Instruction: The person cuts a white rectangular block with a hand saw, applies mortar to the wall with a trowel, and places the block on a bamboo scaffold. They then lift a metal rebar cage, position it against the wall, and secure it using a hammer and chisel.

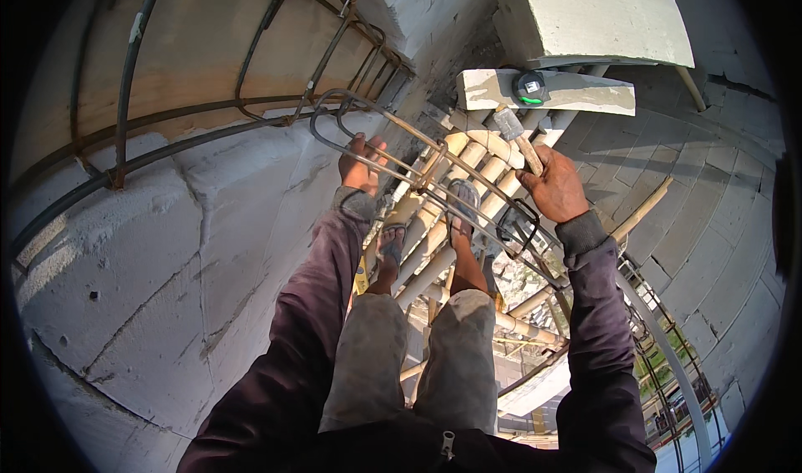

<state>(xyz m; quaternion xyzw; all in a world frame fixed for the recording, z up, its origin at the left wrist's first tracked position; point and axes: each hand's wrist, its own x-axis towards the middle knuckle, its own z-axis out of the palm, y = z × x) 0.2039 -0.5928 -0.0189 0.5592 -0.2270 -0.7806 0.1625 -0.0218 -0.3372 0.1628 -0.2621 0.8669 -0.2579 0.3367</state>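
My right hand (558, 187) is closed around the wooden handle of a hammer (508, 125). The hammer's grey, blocky head points up and to the left. A narrow steel rebar cage (430, 172) with looped ends slants between my arms, over my feet. At its upper left end is my left hand (361, 164), fingers apart, with a bar crossing in front of them. Whether the palm touches the bar is hidden. Just beyond the hammer, a black and green tape measure (530, 88) sits on a pale block piece (593, 95).
My feet stand on round bamboo poles (430, 260) with gaps showing a lower level. Pale block walls rise at the left (125, 289) and right (693, 214). Curved rebar (192, 134) runs along the left wall. A large pale block (601, 17) lies at the far right.
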